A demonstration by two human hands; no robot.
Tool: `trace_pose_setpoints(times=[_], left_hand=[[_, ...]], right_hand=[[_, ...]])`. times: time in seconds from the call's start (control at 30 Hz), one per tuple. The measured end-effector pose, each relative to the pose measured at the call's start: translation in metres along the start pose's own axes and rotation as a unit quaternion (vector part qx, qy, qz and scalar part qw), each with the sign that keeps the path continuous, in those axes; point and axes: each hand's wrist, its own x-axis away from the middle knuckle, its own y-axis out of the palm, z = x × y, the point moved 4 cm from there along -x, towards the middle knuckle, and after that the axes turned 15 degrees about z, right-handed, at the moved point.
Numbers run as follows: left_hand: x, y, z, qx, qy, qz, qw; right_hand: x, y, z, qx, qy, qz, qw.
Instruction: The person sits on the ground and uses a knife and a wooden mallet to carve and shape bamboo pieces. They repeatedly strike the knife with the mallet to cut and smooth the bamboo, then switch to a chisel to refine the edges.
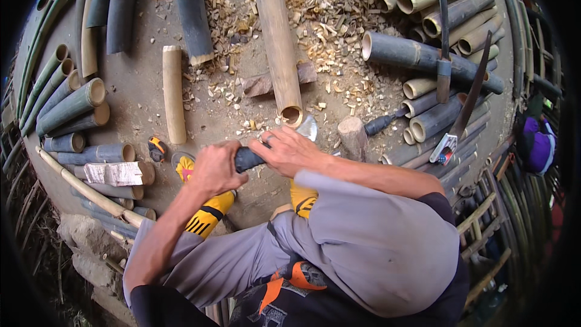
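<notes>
My left hand is closed around the thick dark handle of a tool in front of my knees. My right hand, with a ring on one finger, wraps over its forward part. A shiny rounded metal piece shows just beyond my right fingers and seems to belong to this tool; its exact kind is partly hidden. Close to the metal lies the open near end of a tan bamboo pole. The pole points away from me and rests across a reddish-brown block.
Shavings litter the ground around the pole. To the right are a short wooden stump, a dark-handled tool, a long knife, a saw and stacked bamboo. A tape measure and a loose bamboo piece lie left.
</notes>
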Motion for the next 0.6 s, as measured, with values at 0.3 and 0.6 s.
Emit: trace_pose_setpoints(times=[0.3, 0.6], left_hand=[[-0.073, -0.056, -0.016, -0.151, 0.228, 0.060, 0.960], [0.052, 0.088, -0.006, 0.123, -0.232, 0.123, 0.957]], right_hand=[[-0.051, 0.018, 0.017, -0.288, 0.212, 0.135, 0.924], [-0.012, 0.028, 0.017, -0.174, -0.017, -0.275, 0.945]])
